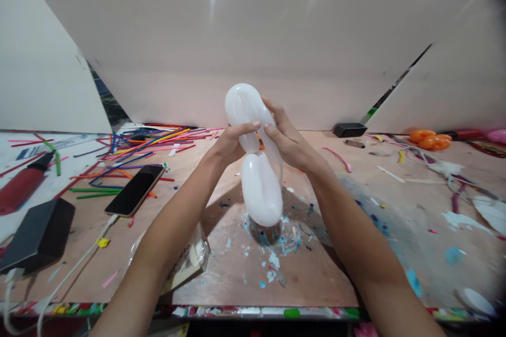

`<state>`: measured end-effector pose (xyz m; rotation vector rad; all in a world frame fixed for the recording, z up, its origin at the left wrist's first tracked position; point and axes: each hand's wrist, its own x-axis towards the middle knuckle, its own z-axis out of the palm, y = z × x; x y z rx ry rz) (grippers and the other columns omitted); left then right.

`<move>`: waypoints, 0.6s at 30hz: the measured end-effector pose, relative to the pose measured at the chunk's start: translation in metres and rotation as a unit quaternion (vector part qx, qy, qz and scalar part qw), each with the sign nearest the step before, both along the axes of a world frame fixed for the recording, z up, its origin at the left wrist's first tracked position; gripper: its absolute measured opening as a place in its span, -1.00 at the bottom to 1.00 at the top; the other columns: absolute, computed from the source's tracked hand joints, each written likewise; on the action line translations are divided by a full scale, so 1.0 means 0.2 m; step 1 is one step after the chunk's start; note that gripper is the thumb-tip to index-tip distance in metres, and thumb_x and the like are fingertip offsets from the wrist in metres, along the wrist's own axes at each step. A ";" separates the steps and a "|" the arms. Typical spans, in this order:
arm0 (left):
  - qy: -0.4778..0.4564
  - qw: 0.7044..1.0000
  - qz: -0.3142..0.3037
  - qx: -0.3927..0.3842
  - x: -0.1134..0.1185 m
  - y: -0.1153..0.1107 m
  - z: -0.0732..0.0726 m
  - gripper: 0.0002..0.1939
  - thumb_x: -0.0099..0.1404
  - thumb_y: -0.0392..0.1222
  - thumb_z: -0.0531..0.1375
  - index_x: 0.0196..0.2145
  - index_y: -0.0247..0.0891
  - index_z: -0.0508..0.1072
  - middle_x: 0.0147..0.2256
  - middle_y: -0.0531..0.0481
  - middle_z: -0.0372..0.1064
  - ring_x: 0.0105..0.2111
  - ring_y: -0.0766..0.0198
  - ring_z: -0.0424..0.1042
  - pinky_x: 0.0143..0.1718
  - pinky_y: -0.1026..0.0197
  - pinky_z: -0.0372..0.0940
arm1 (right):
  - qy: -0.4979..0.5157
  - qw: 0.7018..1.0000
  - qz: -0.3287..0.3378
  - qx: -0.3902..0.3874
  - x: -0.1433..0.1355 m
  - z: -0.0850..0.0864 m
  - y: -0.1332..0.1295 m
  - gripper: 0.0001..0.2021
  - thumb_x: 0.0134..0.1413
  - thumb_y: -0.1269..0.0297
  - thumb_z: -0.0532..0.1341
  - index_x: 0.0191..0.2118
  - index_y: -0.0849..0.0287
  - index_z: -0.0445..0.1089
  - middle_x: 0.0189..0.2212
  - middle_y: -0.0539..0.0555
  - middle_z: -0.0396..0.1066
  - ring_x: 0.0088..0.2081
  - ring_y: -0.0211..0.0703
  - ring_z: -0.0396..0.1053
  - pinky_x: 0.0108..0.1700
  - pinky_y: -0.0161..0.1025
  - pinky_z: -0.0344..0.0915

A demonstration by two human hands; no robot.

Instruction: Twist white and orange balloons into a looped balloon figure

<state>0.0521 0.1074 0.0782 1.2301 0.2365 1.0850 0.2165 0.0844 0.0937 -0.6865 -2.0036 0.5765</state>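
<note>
Above the table (316,274), both hands hold one white balloon (261,189) in the air, near the middle of the view. At its narrow waist the balloon is pinched, with one bubble above and one bubble below. On the left hand (231,145) the thumb and fingers are closed around this waist from the left side. On the right hand (290,142) the fingers are also closed on it, from the right. Left of the arms lie a phone (134,190), a black box (37,234), a red pump (21,187) and many long thin coloured balloons (150,142). Far right, near the board, lies an orange balloon (430,139).
</note>
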 end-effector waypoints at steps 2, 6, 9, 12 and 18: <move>-0.004 1.000 0.010 0.001 -0.01 0.01 0.00 -0.49 0.13 -0.03 0.34 0.02 -0.28 0.48 -0.17 -0.15 0.58 -0.08 -0.06 0.56 -0.01 -0.04 0.41 | -0.012 1.000 0.006 0.004 0.00 0.00 0.01 -0.41 0.37 -0.09 0.02 0.41 -0.08 -0.02 0.42 0.08 0.01 0.40 0.03 0.01 0.44 0.13 -0.08; -0.011 0.998 0.055 -0.002 0.00 0.02 0.00 -0.46 0.11 -0.04 0.36 0.04 -0.26 0.47 -0.16 -0.14 0.58 -0.05 -0.09 0.55 -0.02 -0.04 0.42 | -0.049 0.999 0.010 0.020 0.00 0.00 0.02 -0.38 0.37 -0.12 -0.02 0.44 -0.07 -0.07 0.47 0.05 -0.14 0.48 0.01 -0.21 0.48 0.16 -0.26; -0.018 0.995 0.098 -0.011 0.01 0.00 0.01 -0.47 0.07 -0.06 0.39 0.00 -0.26 0.48 -0.15 -0.13 0.58 -0.04 -0.09 0.54 -0.05 -0.02 0.43 | -0.057 0.998 0.013 0.006 0.00 0.00 0.01 -0.34 0.34 -0.17 0.01 0.43 -0.09 -0.09 0.47 0.06 -0.16 0.49 0.05 -0.27 0.47 0.21 -0.25; -0.005 0.994 0.104 -0.016 0.01 0.00 0.02 -0.52 0.08 -0.04 0.37 -0.06 -0.28 0.50 -0.17 -0.14 0.58 -0.05 -0.09 0.55 -0.07 -0.01 0.45 | -0.033 0.997 0.042 -0.060 0.02 0.00 0.01 -0.31 0.29 -0.19 0.08 0.39 -0.07 -0.12 0.37 0.18 0.03 0.39 0.08 0.04 0.34 0.19 0.15; -0.038 0.993 0.112 0.012 -0.05 0.03 0.04 -0.45 0.10 -0.01 0.34 0.02 -0.29 0.49 -0.17 -0.14 0.58 -0.05 -0.03 0.55 -0.01 0.00 0.44 | 0.025 0.977 0.026 -0.209 0.04 0.00 0.01 -0.40 0.15 -0.21 0.25 0.11 0.07 0.11 -0.05 0.14 0.40 -0.18 -0.13 0.43 -0.25 -0.21 0.45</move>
